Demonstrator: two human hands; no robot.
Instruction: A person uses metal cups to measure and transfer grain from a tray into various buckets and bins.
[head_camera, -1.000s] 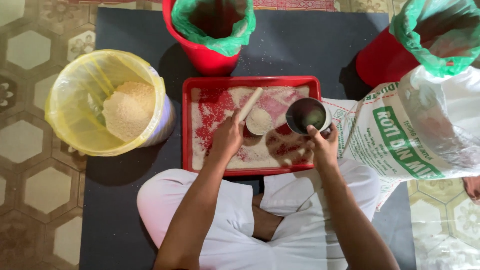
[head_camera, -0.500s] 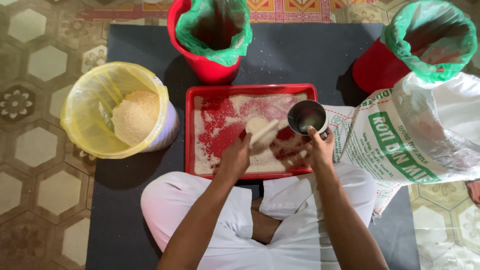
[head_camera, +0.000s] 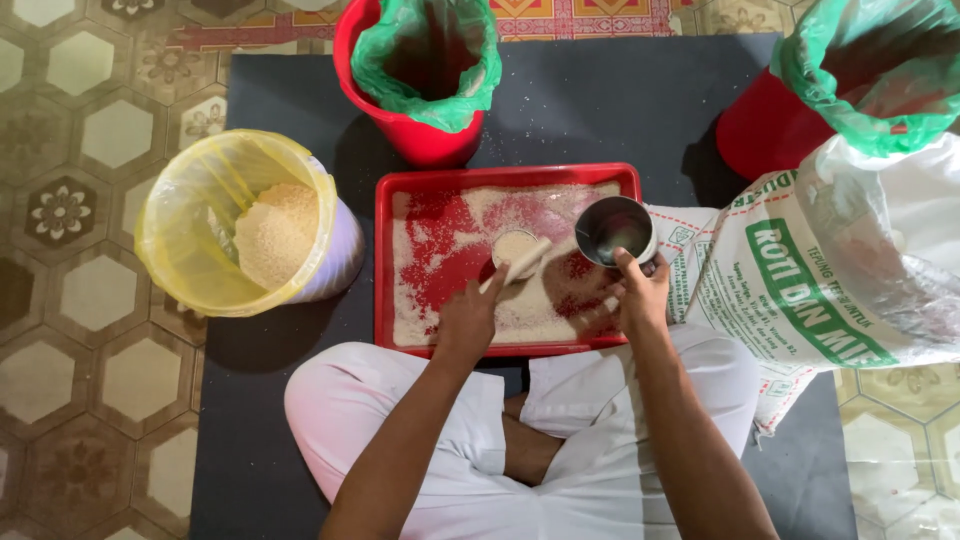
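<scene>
A red tray (head_camera: 385, 262) strewn with pale grain lies on a dark mat in front of my crossed legs. My left hand (head_camera: 468, 318) grips the handle of a small scoop (head_camera: 515, 251) that is full of grain and hovers over the tray's middle. At the tray's right edge my right hand (head_camera: 637, 291) holds a small metal cup (head_camera: 615, 230) upright, its mouth open and looking empty. The scoop's bowl is a short way left of the cup.
A bucket lined with yellow plastic (head_camera: 240, 225), holding a heap of grain, stands to the left. Two red buckets with green liners stand behind the tray (head_camera: 420, 70) and at far right (head_camera: 850, 85). A big white printed sack (head_camera: 850, 270) lies to the right.
The scoop in my left hand has been lifted with grain in it and moved toward the metal cup. The camera view has shifted slightly; the cup stays at the tray's right edge.
</scene>
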